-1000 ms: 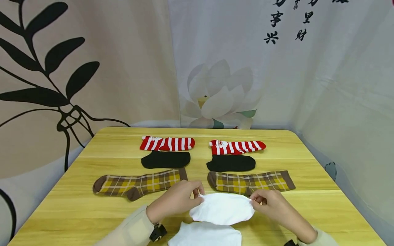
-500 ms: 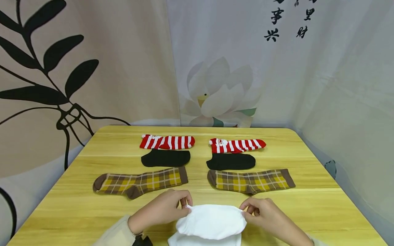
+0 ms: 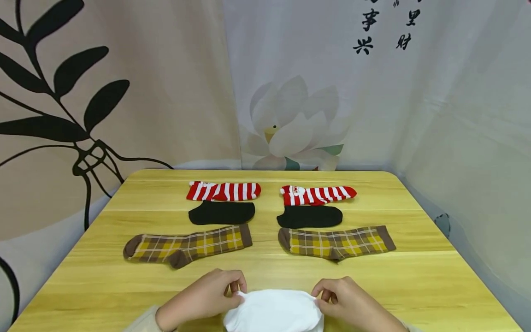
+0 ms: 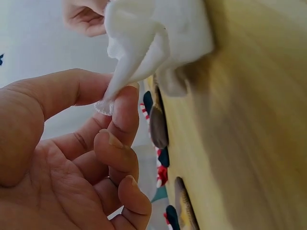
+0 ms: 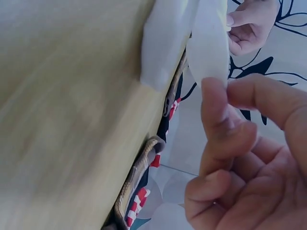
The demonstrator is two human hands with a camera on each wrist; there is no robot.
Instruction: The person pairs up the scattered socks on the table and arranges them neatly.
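Observation:
A white sock (image 3: 274, 309) is stretched between both hands at the near edge of the head view. My left hand (image 3: 209, 295) pinches one corner of it between thumb and forefinger, the other fingers loosely bent. At the opposite corner, my right hand (image 3: 346, 299) holds it the same way. The left wrist view shows the pinched sock (image 4: 132, 48) hanging raised off the table. Beneath it lies a second white sock (image 5: 160, 48), seen in the right wrist view and mostly covered in the head view.
Beyond the hands lie two plaid socks (image 3: 191, 244), two black socks (image 3: 224, 213) and two red-and-white striped socks (image 3: 226, 191), paired left and right. All rest on a wooden table (image 3: 103, 276). A printed curtain (image 3: 186, 92) hangs behind it.
Both hands have drawn the pinched white sock toward the person and a little left. It now overlaps the other white sock, which lay separately in front a second ago.

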